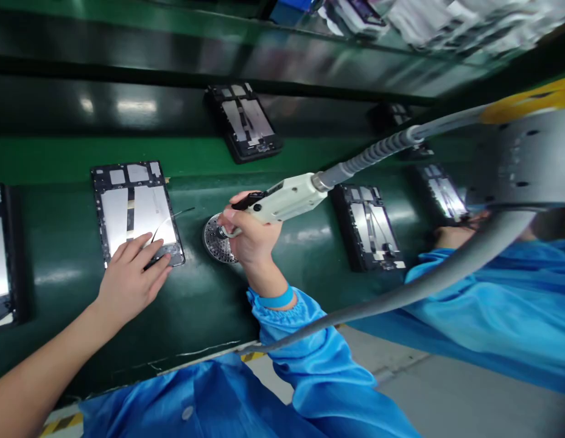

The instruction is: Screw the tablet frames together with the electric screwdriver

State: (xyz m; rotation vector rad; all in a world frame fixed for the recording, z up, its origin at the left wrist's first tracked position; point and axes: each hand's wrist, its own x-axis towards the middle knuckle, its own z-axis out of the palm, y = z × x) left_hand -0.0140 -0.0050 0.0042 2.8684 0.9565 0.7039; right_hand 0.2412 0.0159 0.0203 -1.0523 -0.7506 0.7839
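Gripping a white handheld tool (289, 198), the right hand (255, 234) was at three o'clock of the perforated disc (215, 238). The left hand (131, 277), apart from it, rested splayed at six o'clock on the opened device (113, 210), itself at the right hand's nine o'clock.

Glossy blue smock (218, 395), gathered cuff (287, 317), blue wristband (277, 300)

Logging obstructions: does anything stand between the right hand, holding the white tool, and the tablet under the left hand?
Yes: a round metal dish by the white tool's tip, and a thin dark wire jutting past the tablet's edge toward the right hand. The left hand also covers part of the tablet's lower end.
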